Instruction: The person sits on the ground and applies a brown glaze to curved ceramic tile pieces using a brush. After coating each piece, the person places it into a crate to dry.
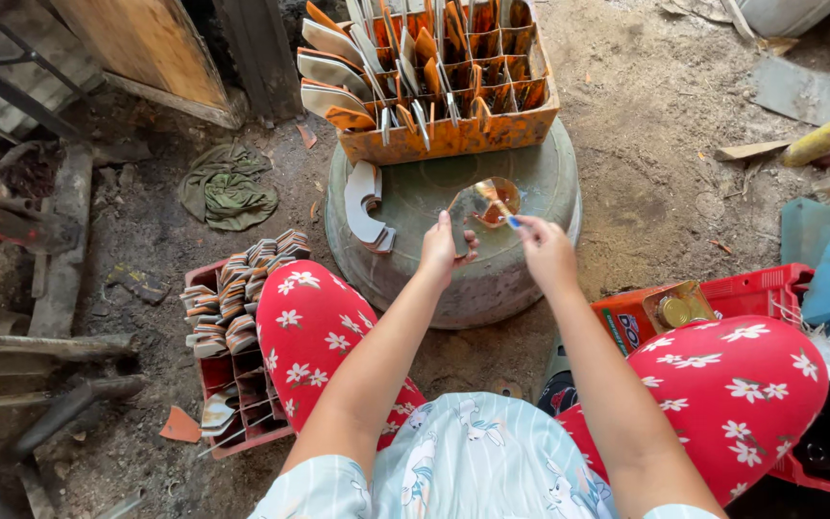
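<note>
My left hand [445, 252] holds a clear, rounded glass piece [485, 205] with an orange tint, over an upturned grey metal basin [492, 279]. My right hand [545, 252] pinches a small blue-tipped tool [512, 222] at the right edge of the glass piece. A small stack of white curved pieces [365, 205] lies on the basin's top at the left. At the basin's far side stands an orange divided box [453, 135] full of curved pieces set on edge. My knees, in red flowered trousers, are on either side below.
A red crate [218, 380] with stacked curved pieces sits by my left knee. A second red crate [751, 293] with a small jar [674, 310] is at the right. A green rag [226, 187] lies on the dirt floor. Metal bars and boards line the left side.
</note>
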